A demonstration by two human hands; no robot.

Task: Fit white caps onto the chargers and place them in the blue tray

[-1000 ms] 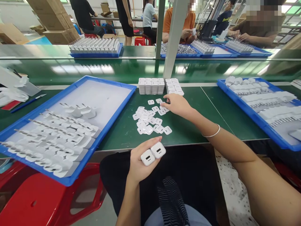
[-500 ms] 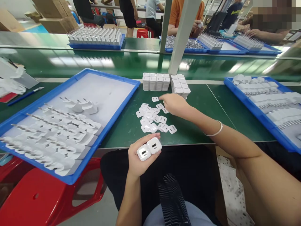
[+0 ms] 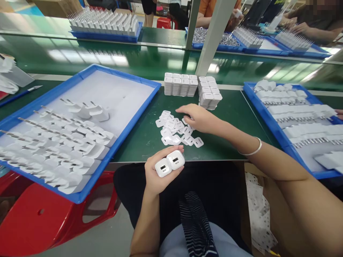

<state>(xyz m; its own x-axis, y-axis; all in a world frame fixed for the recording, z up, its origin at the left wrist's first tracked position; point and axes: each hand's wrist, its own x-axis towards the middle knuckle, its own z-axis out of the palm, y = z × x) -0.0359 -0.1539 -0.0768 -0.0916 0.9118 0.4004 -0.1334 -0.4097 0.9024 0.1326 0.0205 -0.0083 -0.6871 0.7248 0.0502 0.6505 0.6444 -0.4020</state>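
My left hand (image 3: 156,171) is closed around two white charger plugs (image 3: 170,163) held side by side, their port faces up, each showing a dark slot and a smaller one. It hovers at the front edge of the green bench. Over a loose pile of small white cover plates (image 3: 168,125) is my right hand (image 3: 197,117), index finger stretched to the left and thumb apart, with nothing visible between them. Some plates lie partly under this hand. Behind it stand neat stacks of the same plates (image 3: 180,85), and a second block of stacks (image 3: 209,92) beside them.
To the left, a blue-rimmed tray (image 3: 128,117) bears rows of white plugs with metal pins. Another blue tray (image 3: 270,132) with white plugs lies right; someone's fingers (image 3: 339,114) reach its far side. A post (image 3: 211,39) rises behind the stacks. A red stool (image 3: 34,217) stands lower left.
My right hand has shifted slightly, its thumb now apart from the index finger. The single plate by its fingertip no longer shows there. The view has tilted down; my left hand keeps the two plugs.
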